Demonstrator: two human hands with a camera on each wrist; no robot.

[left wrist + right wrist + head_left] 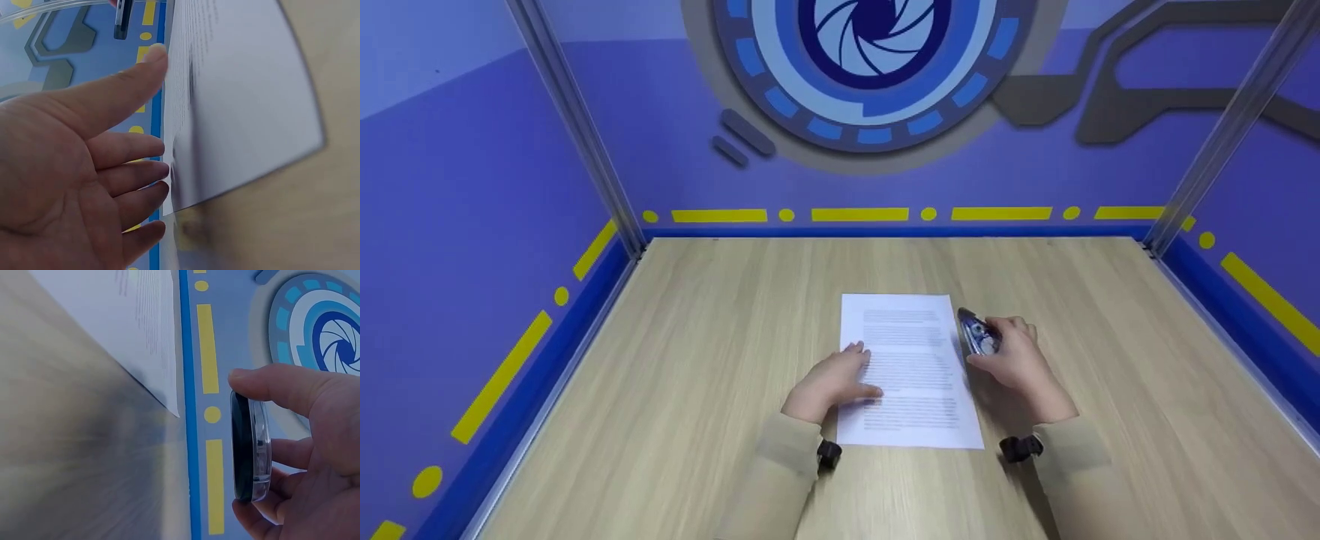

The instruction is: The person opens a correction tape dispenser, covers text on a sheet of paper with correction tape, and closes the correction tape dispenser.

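Hovering beside paper (913,367), the right hand (1017,355) grips a clear-topped device (247,447).

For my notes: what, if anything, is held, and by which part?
The right hand grips a clear-and-dark object by opposite edges; the left hand holds nothing.

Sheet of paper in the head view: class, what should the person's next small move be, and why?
Probably to press the left hand flat on the sheet of paper to steady it. That hand's straight fingers lie over its left edge, while the right hand holds a small clear-cased tool raised beside the right edge.
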